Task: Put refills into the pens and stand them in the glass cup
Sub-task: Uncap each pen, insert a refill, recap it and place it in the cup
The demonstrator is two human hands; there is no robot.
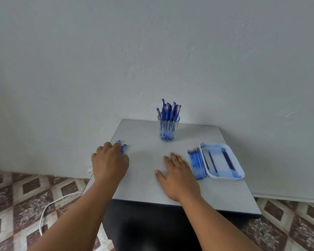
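Note:
A glass cup (168,130) stands at the back middle of the grey table (147,185), filled with several blue capped pens (169,110). Near the table's left edge lie a few blue pens (123,147); my left hand (109,162) covers them with its fingers curled round them, and only their capped ends stick out. My right hand (179,175) rests flat on the table with its fingers straight, just left of a row of blue refills (197,164). It holds nothing.
A white tray (240,171) with more refills and two dark ones lies at the right, touching the refill row. A pale wall rises right behind the table. A white cable (49,207) runs over the patterned floor on the left.

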